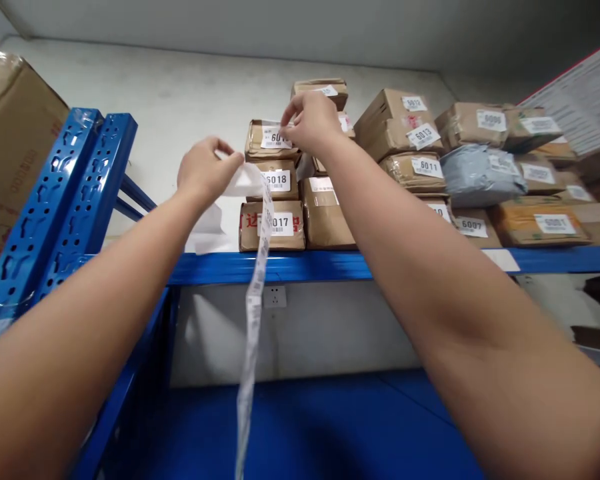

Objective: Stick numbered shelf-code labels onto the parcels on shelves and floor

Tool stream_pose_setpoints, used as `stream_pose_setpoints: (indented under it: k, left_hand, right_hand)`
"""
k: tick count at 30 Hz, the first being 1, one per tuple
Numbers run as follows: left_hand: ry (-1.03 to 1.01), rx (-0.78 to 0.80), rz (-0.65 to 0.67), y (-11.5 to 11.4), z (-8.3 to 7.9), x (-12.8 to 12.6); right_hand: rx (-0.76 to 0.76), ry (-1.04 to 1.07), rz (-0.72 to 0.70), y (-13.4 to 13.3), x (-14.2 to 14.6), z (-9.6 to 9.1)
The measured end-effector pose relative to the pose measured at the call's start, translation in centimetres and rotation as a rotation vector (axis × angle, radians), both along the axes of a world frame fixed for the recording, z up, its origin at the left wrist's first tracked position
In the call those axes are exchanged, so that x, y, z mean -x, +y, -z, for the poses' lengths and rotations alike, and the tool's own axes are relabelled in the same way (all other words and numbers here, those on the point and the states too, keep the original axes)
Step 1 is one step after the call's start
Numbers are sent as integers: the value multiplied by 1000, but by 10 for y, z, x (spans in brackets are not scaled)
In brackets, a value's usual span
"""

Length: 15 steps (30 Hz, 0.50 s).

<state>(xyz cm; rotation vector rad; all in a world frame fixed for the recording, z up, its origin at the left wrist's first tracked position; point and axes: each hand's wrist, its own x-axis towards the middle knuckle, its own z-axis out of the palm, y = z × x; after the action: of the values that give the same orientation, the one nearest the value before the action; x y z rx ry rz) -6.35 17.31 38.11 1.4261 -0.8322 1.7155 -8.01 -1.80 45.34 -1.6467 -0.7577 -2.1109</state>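
My left hand [203,169] is raised in front of the upper shelf, fingers pinched on the top of a long white label strip [255,293] that hangs down past the blue shelf edge [310,265]. My right hand [311,121] reaches higher, fingertips pinched at the white label on the top parcel [270,139] of a stack. Under it sit the parcel marked 6018 [279,180] and the parcel marked 6017 [275,225]. What the right fingers hold is too small to make out.
Several more taped brown parcels with numbered labels [415,130] and a grey bag [477,175] fill the shelf to the right. Blue perforated uprights [63,200] stand at left beside a big carton [10,133]. A lower blue shelf [330,427] lies below; a wall socket [275,297] sits behind.
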Motion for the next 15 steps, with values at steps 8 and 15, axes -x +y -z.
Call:
stream_pose_setpoints:
  k: [8, 15]
  left_hand:
    - [249, -109, -348, -22, -60, 15]
    - [261, -231, -222, -33, -61, -6]
  right_hand:
    - [-179, 136, 234, 2, 10, 21]
    - [-102, 181, 181, 0, -3, 22]
